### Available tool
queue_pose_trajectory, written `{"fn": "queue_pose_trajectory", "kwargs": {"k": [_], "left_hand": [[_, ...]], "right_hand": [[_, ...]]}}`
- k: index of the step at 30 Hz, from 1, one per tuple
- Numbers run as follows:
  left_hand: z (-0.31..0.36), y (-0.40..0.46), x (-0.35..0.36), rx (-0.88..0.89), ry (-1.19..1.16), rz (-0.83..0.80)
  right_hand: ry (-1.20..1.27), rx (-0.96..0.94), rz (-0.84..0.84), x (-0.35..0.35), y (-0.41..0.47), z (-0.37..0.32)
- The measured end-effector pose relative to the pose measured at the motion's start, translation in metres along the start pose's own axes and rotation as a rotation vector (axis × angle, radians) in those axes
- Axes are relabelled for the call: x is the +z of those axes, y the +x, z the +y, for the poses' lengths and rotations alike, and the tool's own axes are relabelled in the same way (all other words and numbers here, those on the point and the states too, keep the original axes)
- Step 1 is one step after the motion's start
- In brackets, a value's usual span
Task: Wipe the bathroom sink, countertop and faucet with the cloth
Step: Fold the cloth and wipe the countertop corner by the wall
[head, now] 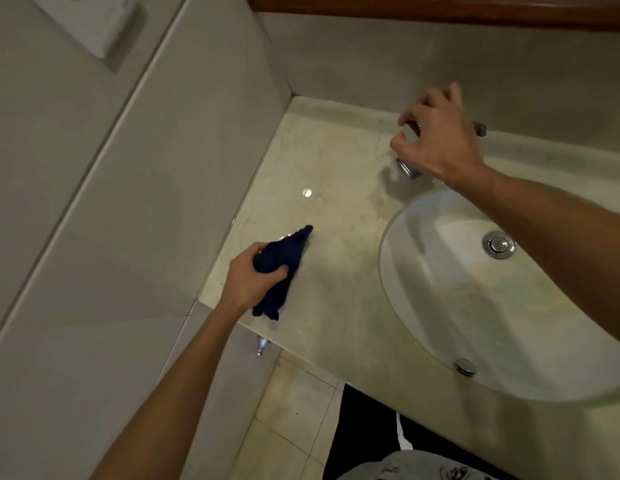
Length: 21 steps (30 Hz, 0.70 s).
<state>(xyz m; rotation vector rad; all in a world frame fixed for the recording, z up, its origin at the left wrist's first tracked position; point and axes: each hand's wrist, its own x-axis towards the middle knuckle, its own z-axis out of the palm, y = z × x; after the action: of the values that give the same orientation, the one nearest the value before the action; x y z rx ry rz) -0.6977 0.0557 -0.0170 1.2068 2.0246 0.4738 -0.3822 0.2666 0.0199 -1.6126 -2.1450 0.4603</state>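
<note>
Fingers [281,270] of the left hand [251,284] clamp a bunched dark blue cloth [282,268] against the marble tabletop [336,174], at nine o'clock from the sink [423,306]. Up at twelve o'clock, the right hand [440,136] curls over the chrome faucet [409,169]; whether it grips, I cannot tell.

The worktop [336,174] is pale veined stone, polished and glossy enough to mirror a light, the sink [450,306] smooth glazed ceramic with a shiny chrome drain [498,244], the faucet [409,169] bright metal, the cloth [284,261] dark blue, soft and matt.
</note>
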Motion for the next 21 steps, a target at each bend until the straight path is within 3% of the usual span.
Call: {"fn": "queue_pose_trajectory", "kwargs": {"k": [4, 10, 14, 17, 21], "left_hand": [[0.027, 0.055, -0.024, 0.12, -0.078, -0.069], [0.122, 0.162, -0.032, 0.417, 0.003, -0.03], [0.172, 0.226, -0.001, 0.72, 0.142, 0.007], [0.178, 0.264, 0.045, 0.881, 0.391, -0.056], [0.163, 0.276, 0.088, 0.882, 0.562, -0.091]], "right_hand": [[-0.018, 0.009, -0.001, 0.001, 0.001, 0.0], [-0.033, 0.019, -0.006, 0.0, 0.004, 0.001], [-0.036, 0.021, 0.005, 0.003, 0.005, 0.002], [-0.048, 0.017, 0.032, 0.007, 0.007, 0.005], [-0.075, -0.019, 0.083, 0.012, 0.007, 0.008]]}}
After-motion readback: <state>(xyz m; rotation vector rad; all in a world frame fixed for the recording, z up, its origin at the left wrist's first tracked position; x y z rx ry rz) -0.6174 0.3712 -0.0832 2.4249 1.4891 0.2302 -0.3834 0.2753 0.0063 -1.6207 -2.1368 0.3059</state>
